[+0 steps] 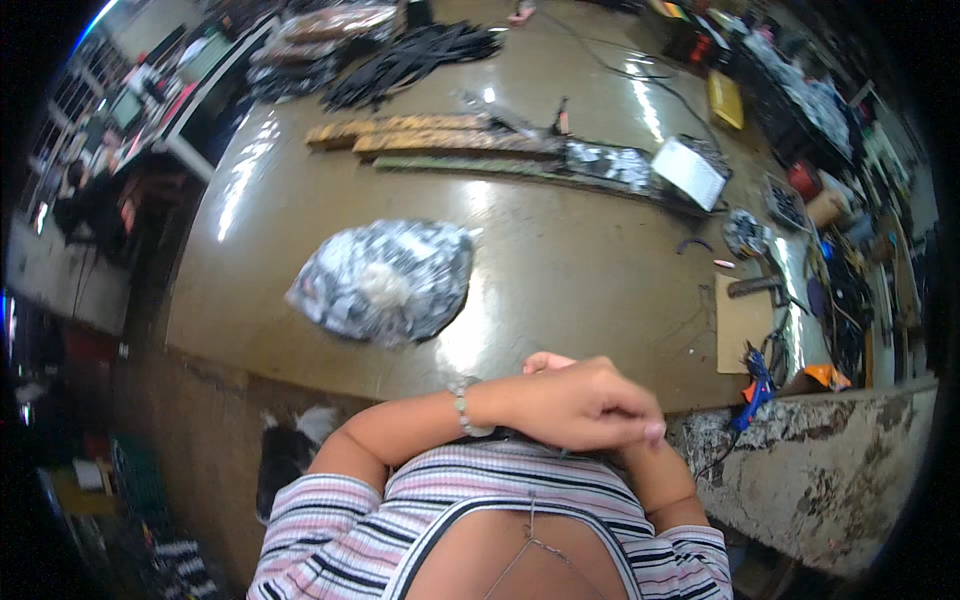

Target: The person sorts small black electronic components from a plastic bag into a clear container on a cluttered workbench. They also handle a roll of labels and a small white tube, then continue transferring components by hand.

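Left hand [590, 405] loosely curved, apparently empty; right hand [547, 362]: I can't tell. Plastic bag [385, 280] likely light, soft, slippery; grip bunched middle.

Silvery-grey and black plastic bag [385, 285], brown tabletop [575, 265], black-and-pink-striped white top [460, 475], black straps [415, 60].

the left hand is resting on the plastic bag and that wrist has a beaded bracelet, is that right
The resting place is wrong: in the head view, the left hand crosses over the right forearm, apart from the plastic bag, which lies on the table. The beaded bracelet is indeed on that wrist.
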{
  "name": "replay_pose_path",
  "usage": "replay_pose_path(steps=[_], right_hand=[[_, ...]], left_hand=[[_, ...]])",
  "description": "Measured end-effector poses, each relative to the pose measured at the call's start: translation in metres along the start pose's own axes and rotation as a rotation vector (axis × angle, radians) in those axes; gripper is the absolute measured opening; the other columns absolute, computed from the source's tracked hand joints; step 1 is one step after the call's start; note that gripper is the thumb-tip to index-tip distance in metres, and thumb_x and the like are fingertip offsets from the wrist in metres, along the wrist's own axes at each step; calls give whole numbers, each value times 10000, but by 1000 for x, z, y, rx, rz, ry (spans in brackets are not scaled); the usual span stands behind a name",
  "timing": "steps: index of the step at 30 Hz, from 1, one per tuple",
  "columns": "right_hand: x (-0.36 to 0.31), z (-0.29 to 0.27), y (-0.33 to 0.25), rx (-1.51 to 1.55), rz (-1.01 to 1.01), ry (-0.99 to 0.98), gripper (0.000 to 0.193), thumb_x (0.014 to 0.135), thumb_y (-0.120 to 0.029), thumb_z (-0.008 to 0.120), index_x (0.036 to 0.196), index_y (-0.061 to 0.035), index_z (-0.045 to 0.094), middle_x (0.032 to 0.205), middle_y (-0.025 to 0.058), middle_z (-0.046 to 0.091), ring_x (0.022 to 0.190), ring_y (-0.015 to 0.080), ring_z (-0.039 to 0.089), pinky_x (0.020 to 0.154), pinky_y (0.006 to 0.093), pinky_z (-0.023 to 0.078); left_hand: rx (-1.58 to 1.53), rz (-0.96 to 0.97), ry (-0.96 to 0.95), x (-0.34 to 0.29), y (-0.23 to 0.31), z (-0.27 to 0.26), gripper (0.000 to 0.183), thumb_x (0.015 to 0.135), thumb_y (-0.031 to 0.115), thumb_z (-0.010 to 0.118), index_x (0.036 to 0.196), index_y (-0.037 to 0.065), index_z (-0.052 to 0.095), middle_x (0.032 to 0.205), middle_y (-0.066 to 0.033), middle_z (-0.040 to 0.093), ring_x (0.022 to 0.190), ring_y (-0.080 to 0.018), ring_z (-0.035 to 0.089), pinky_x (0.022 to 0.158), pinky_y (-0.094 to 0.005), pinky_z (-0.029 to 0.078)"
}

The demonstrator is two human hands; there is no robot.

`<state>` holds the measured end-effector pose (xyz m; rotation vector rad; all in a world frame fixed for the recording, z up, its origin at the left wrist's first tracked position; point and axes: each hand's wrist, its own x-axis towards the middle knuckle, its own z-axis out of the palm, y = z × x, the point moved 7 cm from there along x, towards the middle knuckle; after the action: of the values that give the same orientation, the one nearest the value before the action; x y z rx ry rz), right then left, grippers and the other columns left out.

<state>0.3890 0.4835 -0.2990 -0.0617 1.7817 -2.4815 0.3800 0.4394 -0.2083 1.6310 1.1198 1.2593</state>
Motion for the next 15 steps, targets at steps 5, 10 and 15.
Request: replay_pose_path(steps=[5,10,15], right_hand=[[-58,-159,-27,576,-97,497,305,976,-218,407,1242,-83,467,809,4,542,594,62,514,444,181,425],[-200,-419,-149,47,-730,1295,266,969,-216,409,1045,12,523,862,73,547,647,138,492,512,230,403],[-160,-416,-170,87,-731,1563,343,941,-292,439,1020,28,533,1017,152,595,909,261,581,798,372,505]], left_hand=[[538,214,702,-66,25,-64,398,861,218,615,1238,106,559,1072,-108,592,1029,-277,551,937,-401,409],[827,-359,1228,-194,10,-121,256,790,19,600,1040,60,641,1036,-112,594,956,-245,569,804,-340,468],[1013,-594,1133,-207,-5,-123,338,774,121,652,1102,46,622,995,-125,567,963,-279,507,876,-380,410]])
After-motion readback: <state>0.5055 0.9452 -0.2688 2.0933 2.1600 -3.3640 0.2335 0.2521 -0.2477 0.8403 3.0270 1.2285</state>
